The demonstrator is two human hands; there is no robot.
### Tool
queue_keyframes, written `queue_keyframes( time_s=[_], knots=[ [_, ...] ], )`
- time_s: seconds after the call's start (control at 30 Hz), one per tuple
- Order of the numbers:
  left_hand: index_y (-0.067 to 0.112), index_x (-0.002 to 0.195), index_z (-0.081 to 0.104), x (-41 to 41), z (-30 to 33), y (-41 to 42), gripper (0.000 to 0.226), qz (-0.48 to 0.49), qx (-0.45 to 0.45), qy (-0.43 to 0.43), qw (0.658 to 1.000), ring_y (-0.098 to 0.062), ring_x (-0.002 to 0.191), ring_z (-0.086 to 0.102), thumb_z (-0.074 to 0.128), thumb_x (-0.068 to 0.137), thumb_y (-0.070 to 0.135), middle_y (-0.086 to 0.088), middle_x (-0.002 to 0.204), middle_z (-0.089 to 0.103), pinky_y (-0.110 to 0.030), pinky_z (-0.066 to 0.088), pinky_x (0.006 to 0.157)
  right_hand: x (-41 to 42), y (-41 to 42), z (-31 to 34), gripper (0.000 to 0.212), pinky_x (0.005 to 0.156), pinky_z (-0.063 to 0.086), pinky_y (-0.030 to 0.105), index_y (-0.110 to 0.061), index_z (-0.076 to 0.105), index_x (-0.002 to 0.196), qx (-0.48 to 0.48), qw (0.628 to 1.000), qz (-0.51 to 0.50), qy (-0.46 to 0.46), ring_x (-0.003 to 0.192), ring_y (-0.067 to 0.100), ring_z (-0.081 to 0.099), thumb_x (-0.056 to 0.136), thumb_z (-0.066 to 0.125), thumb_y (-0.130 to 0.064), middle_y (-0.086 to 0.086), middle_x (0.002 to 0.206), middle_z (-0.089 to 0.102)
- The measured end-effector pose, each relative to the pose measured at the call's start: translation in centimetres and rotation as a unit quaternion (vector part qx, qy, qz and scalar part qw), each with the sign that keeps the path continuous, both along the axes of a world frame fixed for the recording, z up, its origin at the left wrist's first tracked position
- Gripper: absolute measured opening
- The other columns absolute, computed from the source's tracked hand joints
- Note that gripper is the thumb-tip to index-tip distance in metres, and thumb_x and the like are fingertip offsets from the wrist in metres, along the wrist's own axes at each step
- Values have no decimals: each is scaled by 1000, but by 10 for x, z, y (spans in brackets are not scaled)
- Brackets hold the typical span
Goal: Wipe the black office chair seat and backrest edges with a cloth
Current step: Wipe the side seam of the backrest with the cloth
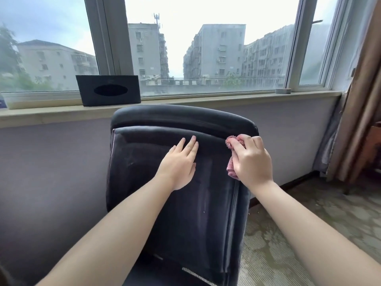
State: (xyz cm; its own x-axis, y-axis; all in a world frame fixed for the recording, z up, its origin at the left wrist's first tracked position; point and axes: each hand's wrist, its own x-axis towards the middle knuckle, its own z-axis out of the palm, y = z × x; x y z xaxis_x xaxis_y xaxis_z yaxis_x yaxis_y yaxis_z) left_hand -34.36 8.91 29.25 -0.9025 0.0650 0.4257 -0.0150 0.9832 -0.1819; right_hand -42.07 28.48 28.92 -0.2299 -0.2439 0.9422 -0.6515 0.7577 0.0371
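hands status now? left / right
Left hand: open, fingers flat on the chair backrest.
Right hand: fingers gripping the pink cloth at the backrest's right edge.

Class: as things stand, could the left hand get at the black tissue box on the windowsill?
Probably yes: the left hand lies flat on the chair backrest, holding nothing, and only the backrest's top stands between it and the tissue box.

The black chair point(177, 182) stands before me, backrest upright; my pink cloth point(233, 159) bunches against its two-o'clock edge.
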Motion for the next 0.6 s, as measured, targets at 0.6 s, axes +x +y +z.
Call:
queue_keyframes(
  time_s=[0.6],
  knots=[
    [38, 108, 62, 61, 32, 63, 34, -223, 548, -164, 790, -1, 79, 61, 61, 88, 10, 6, 96, 69, -17, 48, 73, 73, -14, 35, 20, 88, 48, 41, -17, 42, 96, -420, 781, 178, -427, 90, 22, 57, 89, 60, -20, -8, 85, 51]
  ],
)
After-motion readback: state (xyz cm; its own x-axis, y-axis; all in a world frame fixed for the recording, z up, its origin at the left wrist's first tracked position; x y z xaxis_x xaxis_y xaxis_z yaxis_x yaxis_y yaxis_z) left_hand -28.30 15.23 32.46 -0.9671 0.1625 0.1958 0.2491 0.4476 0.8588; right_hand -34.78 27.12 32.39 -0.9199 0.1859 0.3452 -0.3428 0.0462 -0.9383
